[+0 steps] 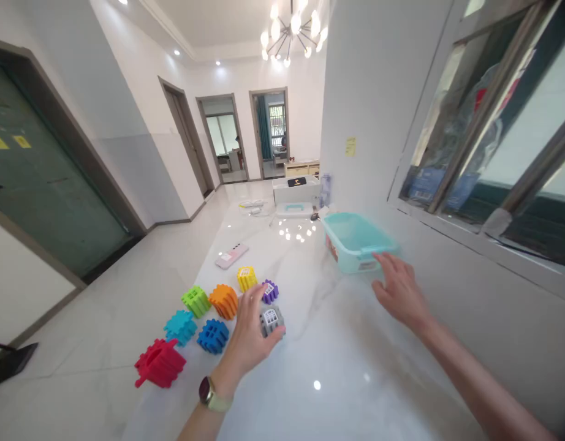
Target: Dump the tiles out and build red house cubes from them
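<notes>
Your left wrist [227, 375], fitted with a watch [212, 395] on a pale strap, lies nearest the camera, to the left of and nearer than the grey block [272, 317]; use this block as the reference for all positions below. Your left hand [250, 337] reaches around the grey block, which sits on the tabletop [328, 361] between your thumb and fingers; your thumb lies across its near right edge; you cannot tell from this view whether the fingers grip it or are only set around it.

Your right hand [404, 291] is to the right of the grey block and well apart from it; its fingers are parted from the thumb, with the fingertips at the near rim of the teal basket [351, 250]; you cannot tell whether they press on that rim. Note that the basket stands beyond and to the right of the grey block.

Find the purple block [270, 292] just beyond the grey block; the yellow block [247, 278] beyond and to its left; the orange block [223, 301] and the blue block [213, 336] to its left; the green block [196, 301] and the sky-blue block [180, 326] farther left; the red block [160, 363] farthest left and nearer you. You have a pink phone [232, 255] well beyond and left of the grey block.
</notes>
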### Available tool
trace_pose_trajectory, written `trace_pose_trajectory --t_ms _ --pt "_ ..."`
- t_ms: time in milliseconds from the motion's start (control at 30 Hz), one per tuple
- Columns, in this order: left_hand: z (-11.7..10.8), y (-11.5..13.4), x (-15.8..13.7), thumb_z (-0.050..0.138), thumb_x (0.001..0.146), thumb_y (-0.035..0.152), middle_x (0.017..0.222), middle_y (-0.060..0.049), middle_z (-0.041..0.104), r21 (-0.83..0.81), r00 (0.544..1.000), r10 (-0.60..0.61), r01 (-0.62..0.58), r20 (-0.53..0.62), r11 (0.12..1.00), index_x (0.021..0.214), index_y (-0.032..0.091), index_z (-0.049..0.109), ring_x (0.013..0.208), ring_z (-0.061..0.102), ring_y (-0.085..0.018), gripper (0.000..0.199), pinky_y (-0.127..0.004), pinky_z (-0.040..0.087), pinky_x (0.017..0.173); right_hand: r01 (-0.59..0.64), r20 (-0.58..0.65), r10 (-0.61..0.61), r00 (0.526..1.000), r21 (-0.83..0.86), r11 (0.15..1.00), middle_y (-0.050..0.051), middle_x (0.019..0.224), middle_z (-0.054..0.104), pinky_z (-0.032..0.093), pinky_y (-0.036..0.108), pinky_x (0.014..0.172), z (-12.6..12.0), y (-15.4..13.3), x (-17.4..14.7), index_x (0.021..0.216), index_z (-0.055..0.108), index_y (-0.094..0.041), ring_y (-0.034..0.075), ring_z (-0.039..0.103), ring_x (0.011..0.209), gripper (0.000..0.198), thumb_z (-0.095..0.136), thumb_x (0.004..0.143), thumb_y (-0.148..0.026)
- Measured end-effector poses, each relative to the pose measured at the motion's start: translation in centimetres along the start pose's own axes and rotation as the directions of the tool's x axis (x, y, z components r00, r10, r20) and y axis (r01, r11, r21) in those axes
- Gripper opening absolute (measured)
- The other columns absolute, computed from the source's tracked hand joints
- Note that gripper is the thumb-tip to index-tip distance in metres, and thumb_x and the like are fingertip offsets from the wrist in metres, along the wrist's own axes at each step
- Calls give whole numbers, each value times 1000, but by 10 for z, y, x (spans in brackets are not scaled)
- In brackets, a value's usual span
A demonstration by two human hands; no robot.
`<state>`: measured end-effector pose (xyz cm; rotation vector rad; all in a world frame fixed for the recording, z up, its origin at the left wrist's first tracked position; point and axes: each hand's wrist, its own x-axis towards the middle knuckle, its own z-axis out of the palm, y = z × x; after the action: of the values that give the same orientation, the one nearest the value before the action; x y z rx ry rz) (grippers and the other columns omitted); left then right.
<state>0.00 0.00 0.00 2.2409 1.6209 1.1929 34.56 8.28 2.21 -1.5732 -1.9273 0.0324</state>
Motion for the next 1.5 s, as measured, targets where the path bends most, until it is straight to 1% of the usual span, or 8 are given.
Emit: trace_pose_trajectory --t_ms 100,333,633,800,900,1033,1200,1500 --pt "16 -29 -11 77 71 35 141 -15 39 9 994 -81 80 74 997 146 29 28 135 36 -36 89 -58 33 111 -47 -119 17 993 -259 965 22 148 37 38 66 94 37 12 51 143 42 -17 45 27 135 67 49 77 -17" --pt "25 -39 -20 82 65 26 132 -10 42 -49 969 -156 168 193 985 135 30 45 128 43 -31 79 -50 35 111 -8 -64 -19 998 -391 920 16 118 61 35 54 86 65 -5 59 107 68 -18 37 43 114 37 47 77 -11" --pt "22 -43 -28 75 72 15 141 -11 40 -118 954 -79 117 288 986 129 29 40 129 48 -29 68 -49 42 108 193 -15 -198 980 -173 966 12 106 65 33 44 83 48 -71 2 108 63 -20 31 52 101 39 49 73 -9" --pt "23 -46 -30 67 80 15 138 -7 45 -54 942 -66 88 329 995 123 33 48 124 54 -27 51 -46 46 106 436 -199 -402 894 174 883 10 117 60 37 45 89 36 -73 -14 113 56 -22 28 56 106 40 45 76 -11" --pt "24 -51 -32 66 80 16 136 -8 49 -38 953 -79 95 292 995 122 32 51 124 55 -27 47 -45 47 105 396 -345 -292 892 285 873 9 109 62 39 44 89 34 -51 -4 103 58 -23 26 59 103 29 44 81 -11" --pt "28 -57 -33 71 76 20 132 -10 52 -51 968 -130 143 214 988 120 29 53 123 55 -29 48 -47 47 104 184 -438 39 898 456 871 8 104 64 43 41 89 36 -19 16 93 60 -22 25 60 101 19 45 83 -15" --pt "37 -49 -18 72 76 27 129 -9 51 -227 974 -166 198 153 953 120 28 51 121 55 -27 49 -41 53 97 -26 -366 379 850 688 725 8 100 66 44 38 83 46 4 27 89 60 -20 25 60 99 18 46 78 -21" --pt "50 17 123 77 74 26 126 -9 53 -417 995 60 -22 77 909 125 25 47 110 60 -22 59 -36 53 93 -82 -228 331 916 699 710 10 117 57 41 43 96 69 8 24 112 59 -19 26 52 113 34 47 82 -29"
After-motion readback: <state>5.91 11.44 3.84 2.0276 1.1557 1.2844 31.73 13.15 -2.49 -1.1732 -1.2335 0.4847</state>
